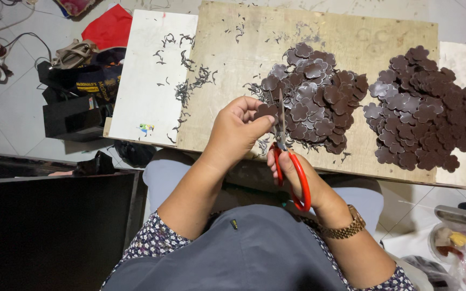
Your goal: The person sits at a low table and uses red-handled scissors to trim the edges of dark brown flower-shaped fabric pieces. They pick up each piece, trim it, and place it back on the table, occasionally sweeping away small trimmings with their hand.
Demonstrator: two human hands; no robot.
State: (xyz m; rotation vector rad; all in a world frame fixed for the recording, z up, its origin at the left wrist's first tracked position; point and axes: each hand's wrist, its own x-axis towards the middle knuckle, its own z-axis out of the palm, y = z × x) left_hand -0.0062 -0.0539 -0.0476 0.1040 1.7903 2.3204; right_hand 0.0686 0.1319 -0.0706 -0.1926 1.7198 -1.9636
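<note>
Left hand point(237, 129) curled, fingertips pinching brown flower-shaped piece point(266, 111) above near edge of surface point(227, 64). Right hand point(297, 175) closed through red handles of scissors point(284, 145), blades pointing up, touching piece's right edge. Just beyond blades, heap of brown pieces point(314, 99) on wooden board. Second heap point(427, 108) well apart to right. Dark trimmings point(190, 86) scattered at left. Gold wristwatch point(346, 229) on right wrist.
</note>
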